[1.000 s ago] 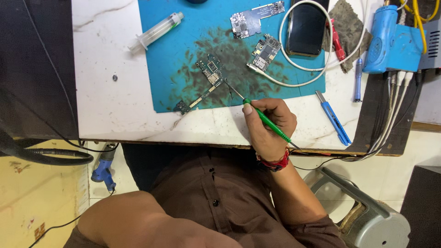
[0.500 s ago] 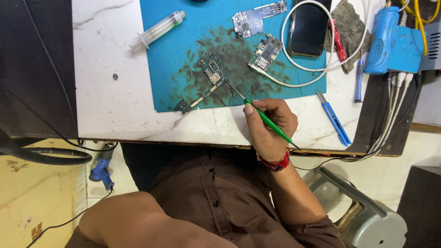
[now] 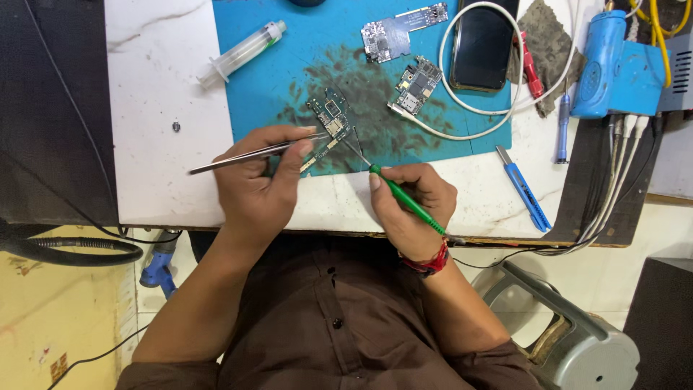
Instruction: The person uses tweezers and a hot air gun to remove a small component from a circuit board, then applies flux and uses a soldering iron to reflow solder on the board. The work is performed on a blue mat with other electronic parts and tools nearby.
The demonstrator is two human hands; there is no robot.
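My left hand point(image 3: 256, 184) grips metal tweezers point(image 3: 245, 154) whose tips rest against a small green circuit board point(image 3: 330, 119) on the blue work mat point(image 3: 289, 79). My right hand point(image 3: 411, 206) holds a green-handled pointed tool point(image 3: 408, 202), its thin metal tip touching the same board from the right. Both hands sit at the mat's near edge.
A syringe point(image 3: 242, 54) lies at the mat's left. Two more circuit boards point(image 3: 401, 29) point(image 3: 417, 85), a dark phone point(image 3: 482, 47) ringed by a white cable point(image 3: 462, 115), a blue utility knife point(image 3: 523, 188), a blue soldering station point(image 3: 613, 65) and a grey stool point(image 3: 570, 332) are around.
My left hand has come up from below the table with the tweezers and set their tips on the board. The right hand keeps the green tool in place.
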